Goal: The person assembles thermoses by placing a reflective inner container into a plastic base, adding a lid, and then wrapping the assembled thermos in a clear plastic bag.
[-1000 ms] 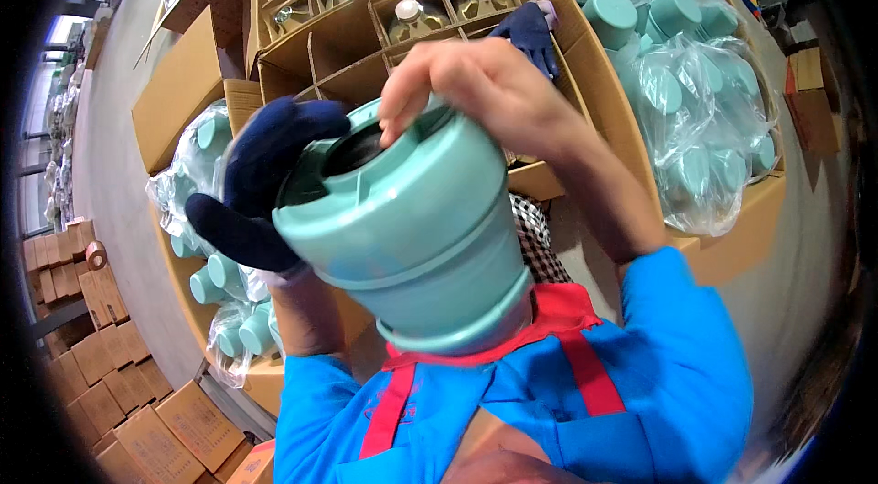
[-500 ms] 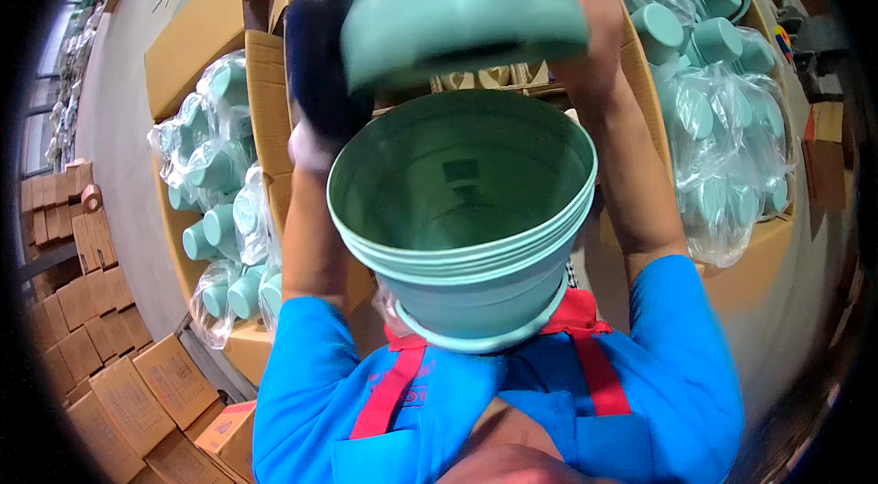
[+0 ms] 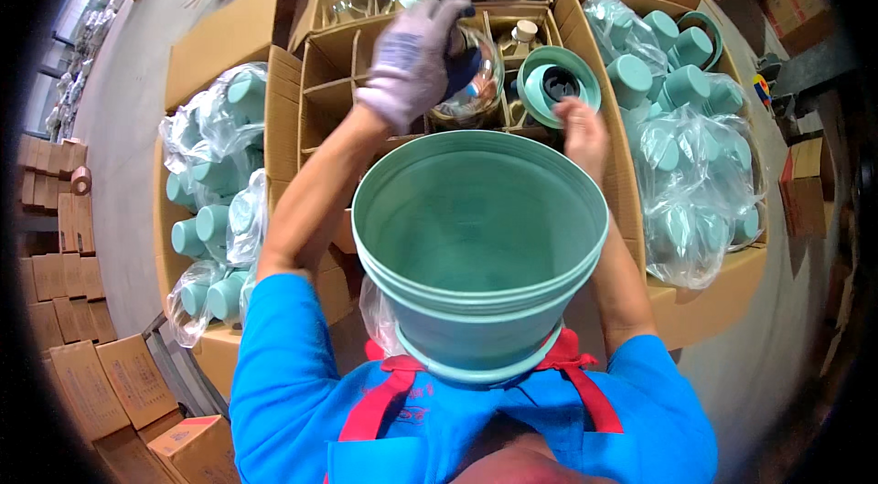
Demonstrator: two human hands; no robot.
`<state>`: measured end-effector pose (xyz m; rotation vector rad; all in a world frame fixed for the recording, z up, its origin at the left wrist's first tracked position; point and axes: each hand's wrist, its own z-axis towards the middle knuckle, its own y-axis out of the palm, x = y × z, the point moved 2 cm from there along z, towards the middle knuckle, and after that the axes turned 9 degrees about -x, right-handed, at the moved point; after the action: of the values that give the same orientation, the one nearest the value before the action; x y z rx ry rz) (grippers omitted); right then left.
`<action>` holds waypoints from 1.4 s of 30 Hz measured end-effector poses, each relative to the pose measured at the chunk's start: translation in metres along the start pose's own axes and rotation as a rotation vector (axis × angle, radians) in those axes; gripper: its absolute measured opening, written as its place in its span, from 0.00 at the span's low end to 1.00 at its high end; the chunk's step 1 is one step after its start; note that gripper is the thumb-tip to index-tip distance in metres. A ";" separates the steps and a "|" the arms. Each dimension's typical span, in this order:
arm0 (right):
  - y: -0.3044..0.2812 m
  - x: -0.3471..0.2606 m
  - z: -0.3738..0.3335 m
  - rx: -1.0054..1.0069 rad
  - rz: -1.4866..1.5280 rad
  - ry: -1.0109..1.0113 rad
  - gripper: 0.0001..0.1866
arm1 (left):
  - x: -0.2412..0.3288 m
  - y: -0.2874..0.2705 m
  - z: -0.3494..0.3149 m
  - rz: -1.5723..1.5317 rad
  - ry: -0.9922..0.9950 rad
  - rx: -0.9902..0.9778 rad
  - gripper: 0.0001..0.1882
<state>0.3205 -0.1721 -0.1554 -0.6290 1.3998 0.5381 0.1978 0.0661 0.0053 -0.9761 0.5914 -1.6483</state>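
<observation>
My left hand (image 3: 416,63), in a pale purple and dark blue glove, curls its fingers over the near side of a clear glass jar (image 3: 485,93) at the divided carton. Bare, my right hand (image 3: 583,129) pinches the lower edge of a round green lid-like piece (image 3: 585,80) with a black centre. The piece is tilted, and its black middle faces up. In front of my chest stands a large green bucket (image 3: 480,324) with a ribbed rim, its open top towards me. Neither hand touches it. The glove partly hides the jar.
A divided carton (image 3: 325,105) holds a bottle (image 3: 523,34) and other glassware. Flanking it are a left box (image 3: 283,118) and a right box (image 3: 704,278) of green cups in plastic bags. Stacked brown cartons (image 3: 91,383) stand at lower left.
The green piece has gone from high up between both hands to lower right, in my right hand alone. My left hand has left it and moved onto the glass jar.
</observation>
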 end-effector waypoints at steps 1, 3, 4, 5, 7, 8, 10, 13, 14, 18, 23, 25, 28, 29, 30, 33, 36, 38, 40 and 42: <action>0.029 -0.019 0.001 -0.010 0.269 0.229 0.29 | 0.027 -0.049 0.006 0.042 0.102 0.081 0.24; 0.082 -0.083 0.009 -0.228 0.733 0.392 0.39 | 0.084 -0.133 -0.006 0.160 0.266 0.169 0.27; 0.095 -0.117 0.016 -0.420 0.927 0.324 0.44 | 0.110 -0.161 -0.014 0.225 0.335 0.166 0.28; 0.100 -0.161 0.019 -0.479 1.030 0.203 0.45 | 0.138 -0.178 -0.019 0.249 0.474 -0.063 0.29; 0.111 -0.206 0.009 -0.587 1.091 0.025 0.47 | 0.145 -0.193 -0.045 0.219 0.473 -0.216 0.32; 0.108 -0.220 0.000 -0.617 1.059 -0.044 0.47 | 0.140 -0.203 -0.045 0.138 0.396 -0.122 0.31; 0.097 -0.239 -0.010 -0.667 0.981 -0.172 0.48 | 0.125 -0.214 -0.036 -0.280 0.046 0.108 0.30; 0.092 -0.205 -0.034 -0.767 0.543 -0.295 0.58 | 0.048 -0.205 -0.057 -0.720 -0.166 0.108 0.32; 0.089 -0.200 -0.052 -0.734 0.433 -0.284 0.59 | 0.059 -0.197 -0.052 -0.848 -0.013 -0.008 0.29; 0.105 -0.179 -0.100 -0.450 0.357 -0.348 0.61 | 0.066 -0.183 -0.052 -0.831 -0.022 -0.489 0.33; 0.106 -0.165 -0.092 -0.470 0.467 -0.261 0.61 | 0.096 -0.129 -0.048 -0.287 0.090 -0.992 0.28; 0.094 -0.135 -0.066 -0.457 0.597 -0.124 0.59 | 0.109 -0.132 -0.048 -0.316 0.072 -0.985 0.24; 0.021 -0.051 0.035 -0.161 -0.197 -0.066 0.47 | 0.100 -0.118 -0.052 -0.776 -0.419 -0.698 0.16; 0.002 -0.013 0.062 -0.011 -0.799 -0.032 0.43 | 0.095 -0.117 -0.050 -0.870 -0.326 -0.514 0.15; -0.014 0.017 0.080 0.148 -1.402 -0.004 0.40 | 0.088 -0.114 -0.047 -0.905 -0.257 -0.438 0.16; -0.041 0.037 0.117 -0.419 -1.331 0.124 0.42 | 0.042 -0.104 -0.041 -0.633 -0.076 -0.209 0.17; 0.010 -0.040 0.118 -0.272 -0.297 0.256 0.37 | -0.010 -0.075 -0.021 -0.851 -0.040 0.030 0.20; 0.043 -0.100 0.101 -0.377 0.409 -0.056 0.37 | 0.038 -0.063 0.007 -0.737 -0.069 -0.166 0.29; 0.059 -0.160 0.081 -0.530 0.658 -0.216 0.37 | 0.060 -0.079 0.002 -0.139 0.224 -0.345 0.36; 0.045 -0.197 0.056 -0.519 0.624 -0.285 0.37 | 0.050 -0.096 -0.011 0.285 0.403 -0.355 0.35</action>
<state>0.3098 -0.0971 0.0398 -0.4838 1.1695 1.4622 0.1322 0.0457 0.0899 -0.7611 1.2700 -1.5150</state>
